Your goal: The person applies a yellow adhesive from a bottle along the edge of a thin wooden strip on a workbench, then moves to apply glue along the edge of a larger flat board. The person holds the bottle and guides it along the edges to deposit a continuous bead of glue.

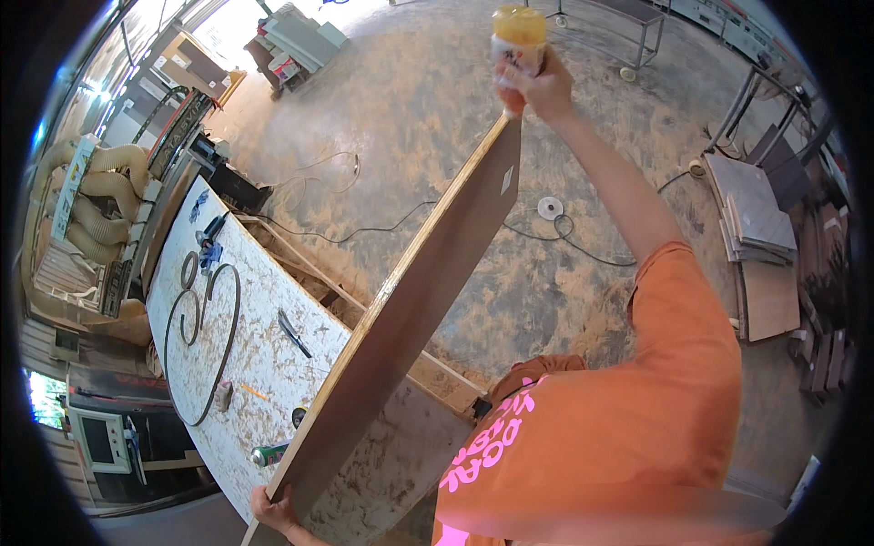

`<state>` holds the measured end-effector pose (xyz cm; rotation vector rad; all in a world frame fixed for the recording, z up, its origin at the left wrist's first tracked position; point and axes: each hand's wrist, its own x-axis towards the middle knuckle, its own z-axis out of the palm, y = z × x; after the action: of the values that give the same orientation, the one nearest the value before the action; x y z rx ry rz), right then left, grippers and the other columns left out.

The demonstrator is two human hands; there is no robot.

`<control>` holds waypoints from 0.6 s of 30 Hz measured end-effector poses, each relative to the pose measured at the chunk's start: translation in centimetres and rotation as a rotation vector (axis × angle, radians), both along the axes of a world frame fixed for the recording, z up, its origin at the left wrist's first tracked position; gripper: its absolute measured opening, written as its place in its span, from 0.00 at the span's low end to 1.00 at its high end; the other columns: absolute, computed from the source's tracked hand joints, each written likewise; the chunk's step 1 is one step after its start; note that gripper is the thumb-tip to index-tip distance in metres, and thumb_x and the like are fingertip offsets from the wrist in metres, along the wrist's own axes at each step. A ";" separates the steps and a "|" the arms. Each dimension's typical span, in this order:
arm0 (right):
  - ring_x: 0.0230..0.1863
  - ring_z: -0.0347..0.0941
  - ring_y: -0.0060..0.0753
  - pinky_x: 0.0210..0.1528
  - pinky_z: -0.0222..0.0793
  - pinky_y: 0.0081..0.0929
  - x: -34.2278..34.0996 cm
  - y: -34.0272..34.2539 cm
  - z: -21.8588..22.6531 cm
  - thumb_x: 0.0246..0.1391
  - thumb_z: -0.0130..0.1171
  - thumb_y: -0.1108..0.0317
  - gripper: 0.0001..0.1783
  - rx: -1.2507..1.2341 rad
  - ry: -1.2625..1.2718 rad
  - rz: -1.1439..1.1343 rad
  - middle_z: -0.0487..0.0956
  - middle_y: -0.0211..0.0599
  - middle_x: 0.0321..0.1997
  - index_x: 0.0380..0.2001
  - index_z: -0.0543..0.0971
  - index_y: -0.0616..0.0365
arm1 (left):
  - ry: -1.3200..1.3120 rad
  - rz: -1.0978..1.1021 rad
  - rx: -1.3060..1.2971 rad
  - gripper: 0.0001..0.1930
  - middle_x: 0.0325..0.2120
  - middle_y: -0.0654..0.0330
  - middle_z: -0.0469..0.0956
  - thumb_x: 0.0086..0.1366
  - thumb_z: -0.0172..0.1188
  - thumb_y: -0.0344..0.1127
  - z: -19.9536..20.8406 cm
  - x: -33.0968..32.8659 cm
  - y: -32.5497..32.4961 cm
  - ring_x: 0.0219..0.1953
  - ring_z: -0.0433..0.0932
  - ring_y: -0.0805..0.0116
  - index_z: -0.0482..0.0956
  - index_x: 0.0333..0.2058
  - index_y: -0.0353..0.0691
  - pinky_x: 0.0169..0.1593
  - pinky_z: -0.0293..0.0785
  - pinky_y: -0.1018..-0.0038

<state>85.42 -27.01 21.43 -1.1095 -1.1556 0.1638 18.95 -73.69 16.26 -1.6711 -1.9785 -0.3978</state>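
Observation:
A long wooden panel [414, 296] stands on its edge, slanting from the lower left toward the upper middle. Its narrow top edge shows pale, wet-looking wood. My right hand [537, 86] is closed around an upside-down squeeze bottle [519, 35] with a yellow body, pale label and reddish lower part. The bottle's tip is at the far end of the panel's edge; whether it touches is blurred. Closed over the panel's near end is my left hand [276, 511], with the fingers partly hidden behind the board. A green can [269, 455] lies beside the panel, close to that hand.
The white worktable [259, 328] is strewn with wood dust. On it lie a dark hose loop [235, 314], a knife-like tool [293, 335] and blue cloth [209, 255]. Cables [382, 231] cross the dusty floor. Stacked boards [751, 209] stand at the right, and a machine with ducts [109, 200] at the left.

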 end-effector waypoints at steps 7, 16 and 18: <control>0.39 0.76 0.31 0.41 0.71 0.27 2.4 2.1 -0.7 0.37 0.71 0.51 0.33 -0.195 -0.206 -0.305 0.79 0.37 0.38 0.44 0.73 0.60 | -0.022 0.026 -0.001 0.23 0.18 0.55 0.64 0.43 0.68 0.49 0.1 0.4 0.0 0.22 0.67 0.51 0.66 0.20 0.39 0.26 0.61 0.61; 0.35 0.76 0.29 0.39 0.71 0.24 4.6 5.9 -3.0 0.37 0.71 0.55 0.30 0.089 0.405 0.205 0.79 0.41 0.36 0.38 0.73 0.68 | -0.063 0.077 -0.033 0.23 0.17 0.55 0.64 0.40 0.69 0.49 0.1 0.2 -0.5 0.23 0.67 0.51 0.66 0.19 0.39 0.27 0.61 0.61; 0.34 0.76 0.29 0.38 0.71 0.24 2.7 4.3 -1.9 0.36 0.71 0.56 0.30 0.062 0.249 0.143 0.79 0.40 0.35 0.38 0.73 0.66 | -0.051 0.071 -0.001 0.23 0.17 0.55 0.64 0.41 0.69 0.50 -0.2 0.0 -0.3 0.23 0.67 0.51 0.66 0.18 0.39 0.26 0.61 0.61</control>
<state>88.09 -22.71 19.51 -0.9232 -1.0086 0.3646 18.92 -74.02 16.04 -1.6011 -2.0687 -0.4170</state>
